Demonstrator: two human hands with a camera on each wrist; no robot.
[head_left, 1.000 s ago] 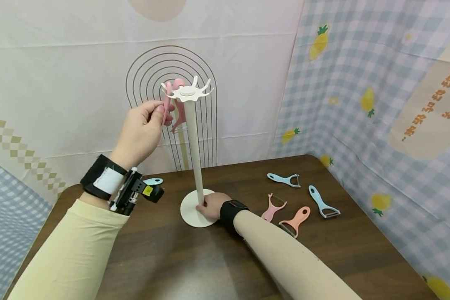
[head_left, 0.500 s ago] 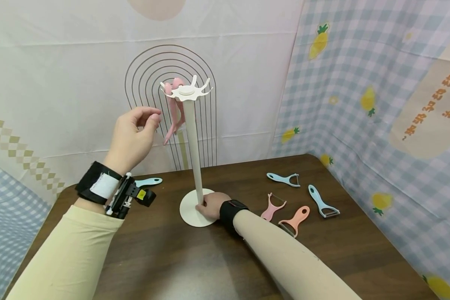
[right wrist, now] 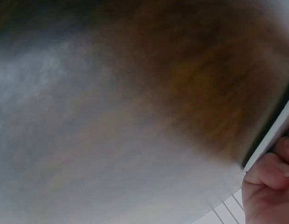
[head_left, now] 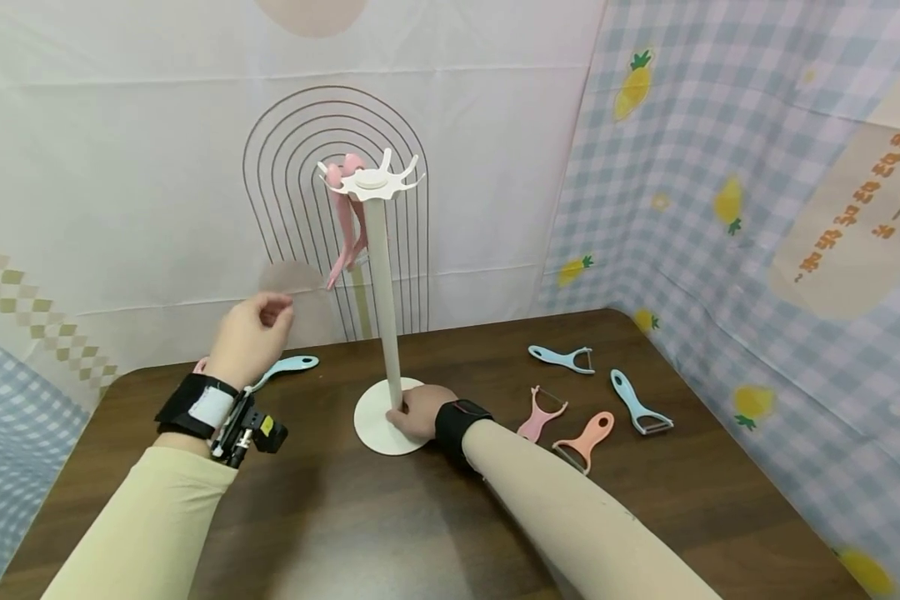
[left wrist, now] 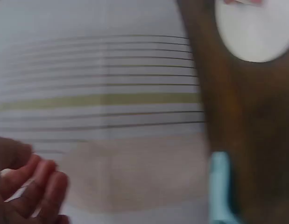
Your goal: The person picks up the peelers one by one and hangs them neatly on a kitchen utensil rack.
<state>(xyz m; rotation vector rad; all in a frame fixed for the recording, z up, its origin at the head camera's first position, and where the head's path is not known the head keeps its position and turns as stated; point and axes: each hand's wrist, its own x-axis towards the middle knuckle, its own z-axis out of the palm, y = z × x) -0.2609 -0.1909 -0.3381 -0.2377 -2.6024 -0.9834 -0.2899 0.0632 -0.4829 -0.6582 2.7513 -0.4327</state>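
A white rack [head_left: 385,300] with a round base and a crown of curved hooks stands upright on the table. Two pink peelers [head_left: 343,229] hang from hooks on its left side. Low on the pole, my right hand [head_left: 422,412] grips the rack just above its base; the right wrist view catches those fingers [right wrist: 270,172] at the base's edge. My left hand [head_left: 249,337] is in the air left of the rack, fingers loosely curled around nothing. Below and beside it lies a light blue peeler [head_left: 297,363], partly hidden by the wrist.
Right of the rack lie two blue peelers [head_left: 562,358], a pink peeler [head_left: 540,414] and an orange peeler [head_left: 587,442], close to my right forearm. A pink bit [head_left: 200,365] shows behind my left wrist. Printed cloth [head_left: 495,208] hangs behind the table [head_left: 330,517].
My left hand let go of the pink peeler, which now hangs on the hook, and moved down and left toward the table. My right hand has stayed on the rack.
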